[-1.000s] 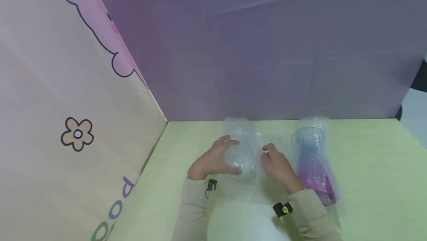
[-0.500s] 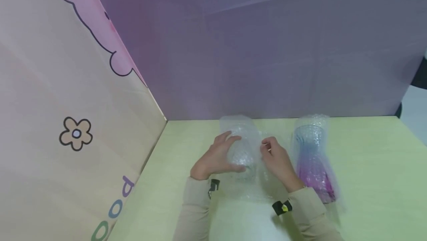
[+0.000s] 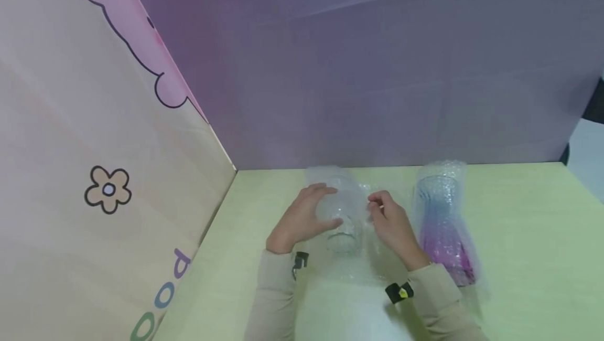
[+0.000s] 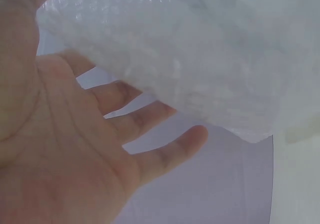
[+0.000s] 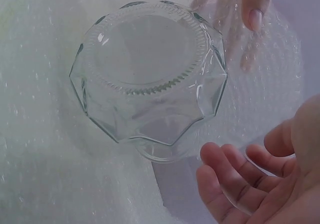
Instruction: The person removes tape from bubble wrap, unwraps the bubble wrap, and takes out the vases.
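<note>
Low centre, glass (image 3: 343, 242) looks fragile, slick: cradle its body through wrap (image 3: 332, 175). Left hand (image 3: 302, 220) spread wide; right hand (image 3: 391, 225) loosely curled, empty.

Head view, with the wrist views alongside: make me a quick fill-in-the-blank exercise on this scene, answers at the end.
1. In the head view, the clear glass vessel is ____ the left hand and the right hand.
2. The two-tone vessel is pinkish purple at its near end and ____ at its far end.
3. The dimpled see-through sheet by the clear glass vessel is ____ wrap.
4. The printed flower has ____ petals.

Missing words: between; blue; bubble; five.
</note>
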A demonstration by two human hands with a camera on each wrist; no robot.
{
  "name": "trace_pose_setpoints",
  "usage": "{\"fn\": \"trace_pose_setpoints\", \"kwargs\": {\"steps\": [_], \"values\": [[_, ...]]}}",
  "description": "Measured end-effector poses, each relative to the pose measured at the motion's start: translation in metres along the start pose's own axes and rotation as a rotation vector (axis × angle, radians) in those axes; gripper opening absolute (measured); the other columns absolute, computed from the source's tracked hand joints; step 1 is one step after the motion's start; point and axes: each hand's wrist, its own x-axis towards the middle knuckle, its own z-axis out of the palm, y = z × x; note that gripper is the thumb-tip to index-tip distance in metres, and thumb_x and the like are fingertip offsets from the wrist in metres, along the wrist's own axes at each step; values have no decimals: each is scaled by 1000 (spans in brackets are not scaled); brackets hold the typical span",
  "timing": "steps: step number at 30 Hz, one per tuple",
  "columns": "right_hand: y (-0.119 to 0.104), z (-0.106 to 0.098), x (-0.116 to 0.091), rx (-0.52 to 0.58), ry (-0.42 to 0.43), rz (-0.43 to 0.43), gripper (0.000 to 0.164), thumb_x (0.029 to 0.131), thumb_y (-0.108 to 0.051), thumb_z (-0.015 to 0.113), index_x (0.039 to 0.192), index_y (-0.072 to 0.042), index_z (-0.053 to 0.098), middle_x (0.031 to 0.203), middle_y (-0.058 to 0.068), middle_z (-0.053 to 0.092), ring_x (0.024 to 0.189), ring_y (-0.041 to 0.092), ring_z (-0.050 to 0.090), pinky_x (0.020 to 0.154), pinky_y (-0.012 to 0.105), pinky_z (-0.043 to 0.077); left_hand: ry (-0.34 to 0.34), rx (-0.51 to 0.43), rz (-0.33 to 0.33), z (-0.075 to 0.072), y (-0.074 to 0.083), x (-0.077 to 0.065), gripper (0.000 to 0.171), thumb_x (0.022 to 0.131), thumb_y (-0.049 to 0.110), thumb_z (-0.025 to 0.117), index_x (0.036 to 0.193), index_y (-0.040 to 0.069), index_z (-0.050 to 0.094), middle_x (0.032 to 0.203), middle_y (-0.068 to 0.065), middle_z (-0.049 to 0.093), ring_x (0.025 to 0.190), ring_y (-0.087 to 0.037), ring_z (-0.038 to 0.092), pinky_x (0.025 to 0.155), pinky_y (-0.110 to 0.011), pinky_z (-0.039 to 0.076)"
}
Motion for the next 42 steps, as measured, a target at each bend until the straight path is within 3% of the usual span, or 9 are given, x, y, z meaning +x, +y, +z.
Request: {"fn": "trace_pose_setpoints", "kwargs": {"steps": [11,20,27,37,42], "values": [[-1,-1,0,4,-47,22,24,106,-13,48,125,0,55,113,20,67,88,26,72,71,29,54,112,-16,19,-3,-8,0,55,93,39,73,141,14,59,148,-6,58,142,-25,50,121,-45,40],[1,1,0,-26,-70,25,28,104,-17,52,125,0,57,113,19,68,86,23,71,67,28,54,204,-25,-11,-5,-9,0,50,96,38,71,139,14,61,143,-4,62,137,-23,55,117,-43,45],[-1,1,-2,-33,-97,34,28,104,-19,53,125,0,58,115,19,69,85,22,70,69,29,55,311,-32,9,-6,-13,0,45,95,33,72,135,13,63,135,-6,65,122,-25,63,104,-42,54],[2,3,-1,-57,-111,14,27,103,-20,55,123,-1,59,112,17,71,78,16,66,69,30,53,413,-60,-9,-13,-16,-3,41,95,27,72,133,14,63,133,-5,65,116,-25,64,96,-42,56],[3,4,-2,-83,-115,2,27,103,-21,55,122,-2,59,114,16,71,82,18,66,73,34,54,448,-63,-25,-15,-19,-4,41,95,27,72,134,16,62,134,-3,65,116,-23,65,97,-43,56]]}}
